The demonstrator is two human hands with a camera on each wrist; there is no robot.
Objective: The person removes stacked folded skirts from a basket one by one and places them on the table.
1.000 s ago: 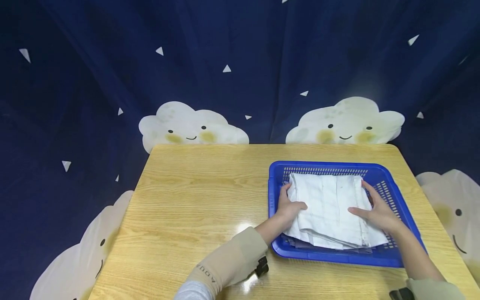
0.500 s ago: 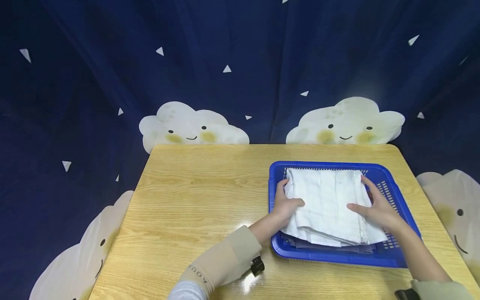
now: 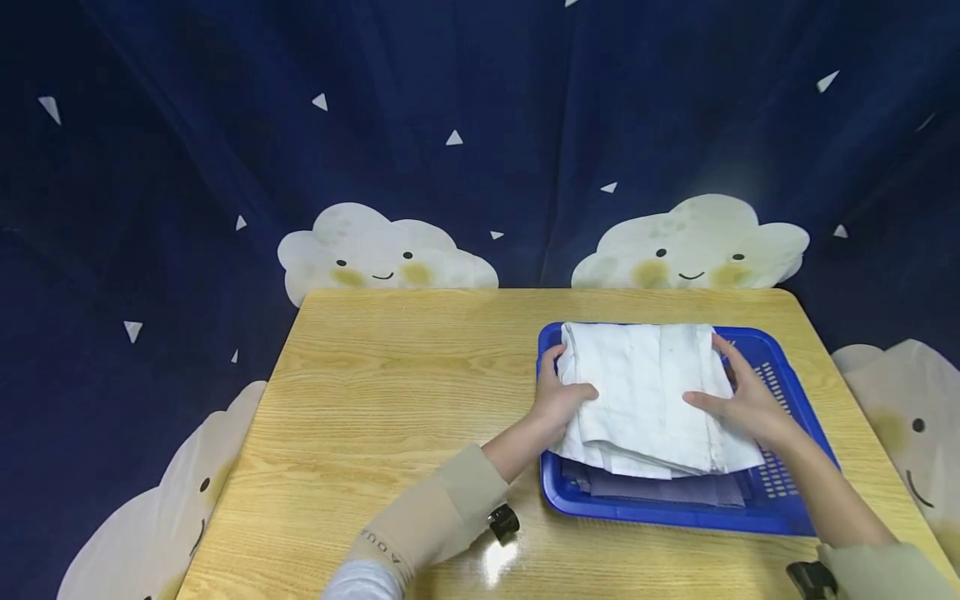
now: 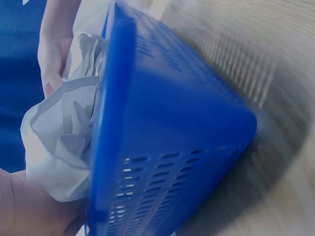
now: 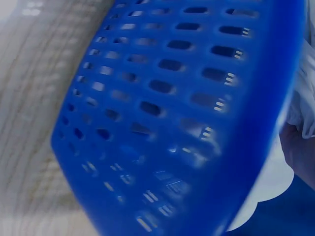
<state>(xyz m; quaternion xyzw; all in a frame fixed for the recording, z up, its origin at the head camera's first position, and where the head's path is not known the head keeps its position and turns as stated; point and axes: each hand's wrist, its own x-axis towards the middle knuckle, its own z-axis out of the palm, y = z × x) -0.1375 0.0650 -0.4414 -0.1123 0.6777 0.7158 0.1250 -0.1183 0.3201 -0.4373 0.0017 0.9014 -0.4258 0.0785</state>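
Between the two hands is a folded white cloth (image 3: pixel 645 392), several layers thick, raised over a blue plastic basket (image 3: pixel 637 510). My left hand (image 3: pixel 558 402) grips its left side, thumb on top and fingers around the edge. On the other side my right hand (image 3: pixel 750 408) holds the cloth the same way. Dark greyish folded cloth (image 3: pixel 660 488) lies in the basket underneath. In the left wrist view the white cloth (image 4: pixel 61 142) shows its open folds above the basket rim. The right wrist view is mostly filled by the basket wall (image 5: pixel 162 98).
The basket stands at the right of a light wooden table (image 3: pixel 390 375). Behind the table hangs a dark blue curtain (image 3: pixel 420 83) with printed clouds and white triangles. Wrist cameras (image 3: pixel 504 522) are strapped near both cuffs.
Both hands have lifted the white cloth and carried it up, away from the person and slightly left. More of the dark cloth beneath now shows. The basket has stayed in place.
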